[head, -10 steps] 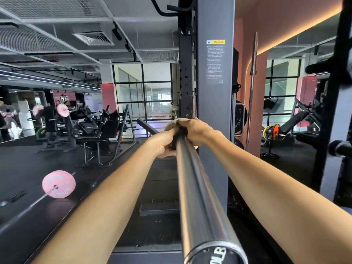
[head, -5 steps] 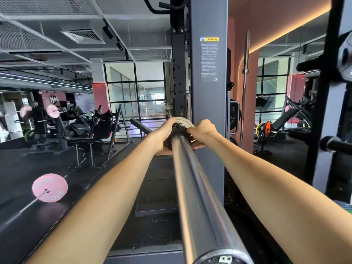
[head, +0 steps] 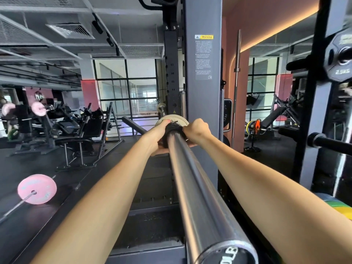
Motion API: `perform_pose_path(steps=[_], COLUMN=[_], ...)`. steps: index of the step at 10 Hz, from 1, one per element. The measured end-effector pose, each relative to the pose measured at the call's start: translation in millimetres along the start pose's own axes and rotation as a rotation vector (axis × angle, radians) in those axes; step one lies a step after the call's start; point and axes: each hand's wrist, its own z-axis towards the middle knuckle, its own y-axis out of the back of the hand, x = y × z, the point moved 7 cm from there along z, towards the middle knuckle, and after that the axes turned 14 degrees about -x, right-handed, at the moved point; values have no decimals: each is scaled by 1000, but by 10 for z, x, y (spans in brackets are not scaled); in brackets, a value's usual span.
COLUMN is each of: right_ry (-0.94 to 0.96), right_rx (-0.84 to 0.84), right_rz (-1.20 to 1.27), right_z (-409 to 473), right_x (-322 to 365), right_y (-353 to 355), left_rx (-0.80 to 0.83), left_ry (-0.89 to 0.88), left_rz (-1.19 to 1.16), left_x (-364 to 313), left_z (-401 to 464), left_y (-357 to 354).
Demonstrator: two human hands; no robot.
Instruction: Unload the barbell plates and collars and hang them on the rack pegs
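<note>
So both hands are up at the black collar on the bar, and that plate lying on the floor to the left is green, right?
Not quite: the plate on the floor is pink, not green, as the head view shows. The rest holds: the left hand and right hand are both at the black collar on the bar.

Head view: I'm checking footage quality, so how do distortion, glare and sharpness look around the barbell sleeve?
Head view: wide-angle stretch swells the near barbell sleeve; soft highlight streaks run along it; the black collar between the hands looks smeared; the warning label text is unreadable.
</note>
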Motion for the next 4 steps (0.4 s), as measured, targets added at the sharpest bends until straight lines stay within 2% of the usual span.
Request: perform_pose_path(steps=[1,2,4], right_ry=[13,23,11], right_rx=[29,143,265], right_rz=[20,90,136], right_z=[-33,-42,-147], right_x=[-29,-132,-227], right_y=[4,-33,98], left_rx=[6,-30,-79], left_ry=[-79,-195,-289], left_rz=[38,145,299], left_x=[-28,-77,-20], left_z=[20,1,-244], left_y=[9,88,175])
